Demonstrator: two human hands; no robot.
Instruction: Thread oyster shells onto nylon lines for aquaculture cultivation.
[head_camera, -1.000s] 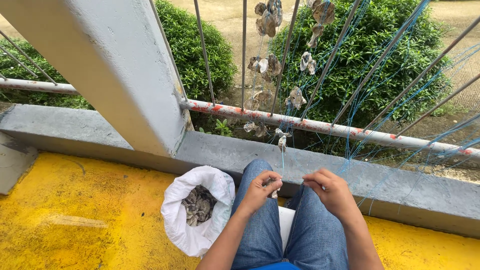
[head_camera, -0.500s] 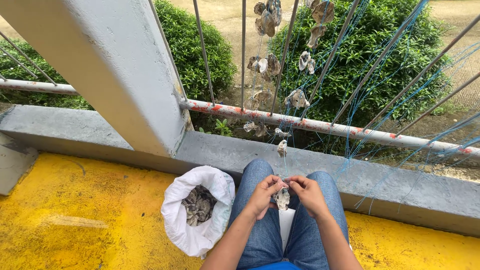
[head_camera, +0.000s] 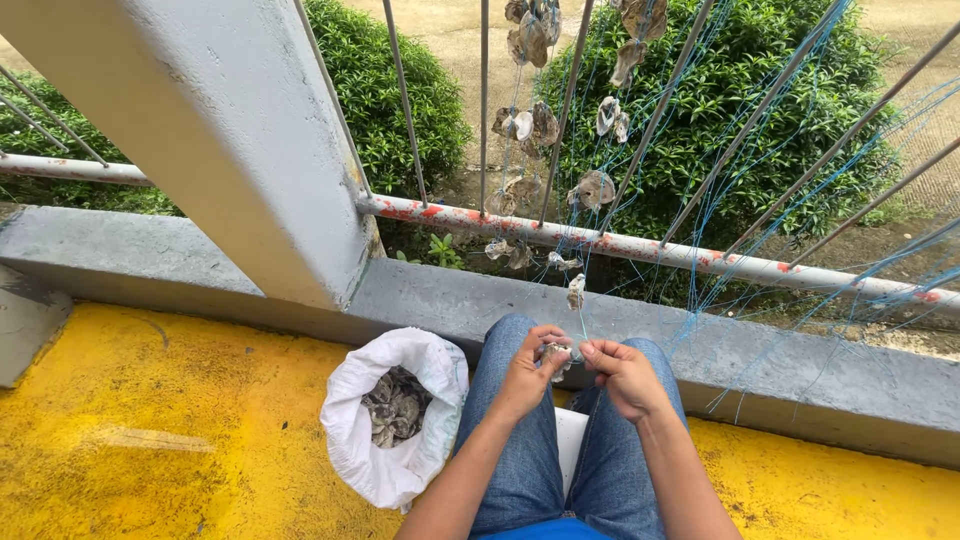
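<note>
One oyster shell (head_camera: 556, 356) was pinched between the fingertips of the left hand (head_camera: 528, 372) and right hand (head_camera: 622, 376), above two denim-clad knees. One white sack (head_camera: 385, 455) of shells was noted just left of the legs. Roughly a dozen strung shells (head_camera: 532, 125) were seen hanging beyond the railing (head_camera: 640, 250).

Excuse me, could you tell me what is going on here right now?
A seated person holds a shell between the left hand and right hand, on a thin blue line leading up to the railing. More strung shells hang there. An open white sack of shells sits at their left.
</note>
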